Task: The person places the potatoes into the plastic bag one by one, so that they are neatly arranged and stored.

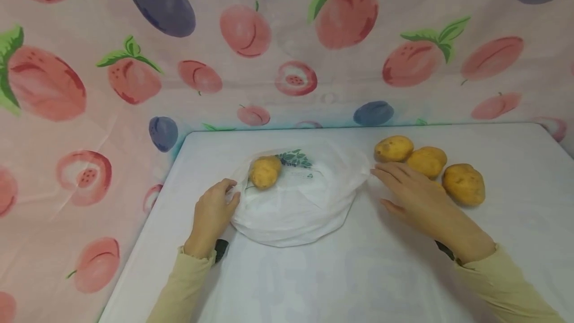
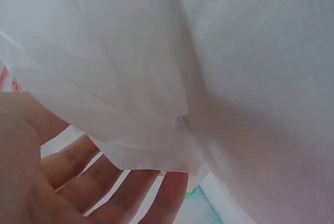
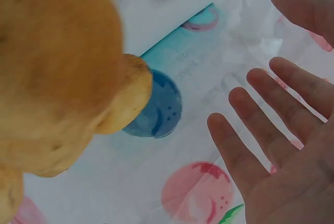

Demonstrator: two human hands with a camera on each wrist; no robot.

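White plastic bag point(image 1: 291, 203) bears a green leaf print point(image 1: 295, 158), writing unreadable.

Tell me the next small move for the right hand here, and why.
Probably close the right hand on the nearest potato. Its fingers are spread and hold nothing, just beside the three loose potatoes, while one potato already sits at the white bag, whose edge the left hand holds.

Thin, crinkly, semi-sheer white plastic bag point(image 1: 291, 208) at left fingertips point(image 1: 229, 186); matt, rough, speckled yellow-brown skin on potatoes point(image 1: 428, 161) just beyond right fingers point(image 1: 387, 173); smooth matt white tabletop point(image 1: 358, 273); soft fruit-print cloth backdrop point(image 1: 112, 128).
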